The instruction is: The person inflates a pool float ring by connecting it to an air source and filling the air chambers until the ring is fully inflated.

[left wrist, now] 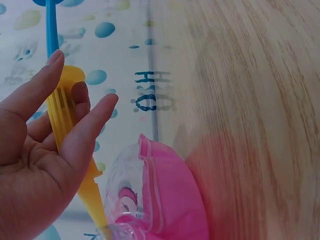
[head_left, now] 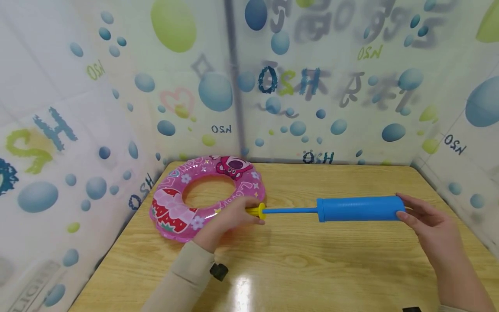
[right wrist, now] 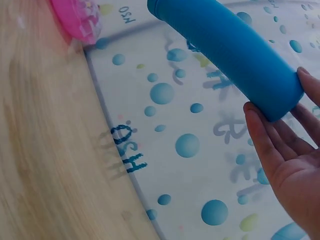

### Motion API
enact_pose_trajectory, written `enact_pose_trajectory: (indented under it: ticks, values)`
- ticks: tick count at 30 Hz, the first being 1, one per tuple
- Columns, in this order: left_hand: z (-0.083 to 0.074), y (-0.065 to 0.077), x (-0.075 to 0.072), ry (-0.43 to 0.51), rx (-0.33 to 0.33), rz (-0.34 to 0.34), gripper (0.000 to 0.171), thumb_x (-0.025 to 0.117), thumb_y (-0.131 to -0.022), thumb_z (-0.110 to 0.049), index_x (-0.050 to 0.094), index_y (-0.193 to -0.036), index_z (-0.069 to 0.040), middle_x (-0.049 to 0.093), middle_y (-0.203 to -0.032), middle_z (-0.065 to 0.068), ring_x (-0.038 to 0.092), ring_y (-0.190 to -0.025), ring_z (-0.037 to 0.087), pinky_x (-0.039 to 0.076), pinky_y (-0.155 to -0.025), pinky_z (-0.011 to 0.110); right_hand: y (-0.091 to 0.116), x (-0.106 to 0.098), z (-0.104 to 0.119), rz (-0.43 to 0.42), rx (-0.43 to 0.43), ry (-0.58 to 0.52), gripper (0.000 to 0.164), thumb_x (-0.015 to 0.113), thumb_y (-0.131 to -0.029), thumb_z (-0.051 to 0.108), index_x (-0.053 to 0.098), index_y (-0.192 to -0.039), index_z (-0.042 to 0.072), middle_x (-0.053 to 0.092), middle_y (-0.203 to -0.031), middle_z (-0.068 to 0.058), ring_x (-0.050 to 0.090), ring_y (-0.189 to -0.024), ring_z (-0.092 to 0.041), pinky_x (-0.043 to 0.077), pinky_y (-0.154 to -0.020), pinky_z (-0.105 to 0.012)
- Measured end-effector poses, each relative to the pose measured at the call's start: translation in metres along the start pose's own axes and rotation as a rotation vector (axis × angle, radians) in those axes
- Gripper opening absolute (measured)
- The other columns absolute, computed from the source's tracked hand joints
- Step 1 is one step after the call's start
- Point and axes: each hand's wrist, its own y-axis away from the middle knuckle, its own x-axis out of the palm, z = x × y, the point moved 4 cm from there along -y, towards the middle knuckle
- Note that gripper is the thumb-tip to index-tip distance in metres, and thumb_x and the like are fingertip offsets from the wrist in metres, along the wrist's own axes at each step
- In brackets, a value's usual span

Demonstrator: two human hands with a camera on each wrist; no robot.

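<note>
A blue hand pump (head_left: pixel 360 209) lies level above the table, its thin rod (head_left: pixel 290 210) drawn out to the left. My left hand (head_left: pixel 235 213) holds the pump's yellow nozzle (left wrist: pixel 63 115), fingers round its ribbed part. In the left wrist view the nozzle's tip reaches the clear valve (left wrist: pixel 122 231) of a pink inflatable swim ring (head_left: pixel 208 171). This ring is puffed out and printed with strawberries, flowers and a bear. With thumb and fingertips, my right hand (head_left: pixel 432 225) grips the closed right end of the blue barrel (right wrist: pixel 235 57).
The wooden table (head_left: pixel 296 268) runs back to a pale curtain wall (head_left: pixel 331 56) printed with blue and green dots and letters. Similar panels rise at the left and right sides. The swim ring rests at the table's back left.
</note>
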Motion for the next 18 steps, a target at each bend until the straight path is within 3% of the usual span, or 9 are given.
enact_pose_trajectory:
  ticks: [7, 13, 18]
  values:
    - [-0.001, 0.001, -0.002, -0.015, 0.006, 0.006, 0.034, 0.079, -0.083, -0.016, 0.067, -0.114, -0.008, 0.067, -0.104, 0.001, 0.058, -0.090, 0.019, 0.050, -0.090, 0.038, -0.004, 0.001, 0.001, 0.066, 0.045, -0.003, 0.043, 0.056, -0.091, -0.015, 0.062, -0.129, 0.004, 0.067, -0.118, 0.007, 0.062, -0.101, -0.003, 0.049, -0.080, -0.012]
    - [-0.007, 0.001, -0.003, 0.003, 0.005, 0.010, 0.033, 0.080, -0.082, -0.014, 0.067, -0.111, -0.005, 0.067, -0.103, 0.003, 0.059, -0.088, 0.019, 0.051, -0.089, 0.037, -0.009, 0.024, -0.003, 0.119, 0.114, 0.165, 0.040, 0.066, -0.089, -0.005, 0.062, -0.128, 0.007, 0.067, -0.110, 0.012, 0.063, -0.097, -0.001, 0.051, -0.074, -0.014]
    - [-0.010, 0.001, -0.003, 0.016, -0.006, 0.010, 0.035, 0.080, -0.081, -0.013, 0.067, -0.113, -0.006, 0.067, -0.104, 0.003, 0.059, -0.091, 0.020, 0.051, -0.089, 0.037, -0.009, 0.042, -0.009, 0.159, 0.137, 0.197, 0.038, 0.068, -0.089, -0.004, 0.063, -0.124, 0.008, 0.066, -0.110, 0.012, 0.063, -0.097, -0.001, 0.053, -0.074, -0.018]
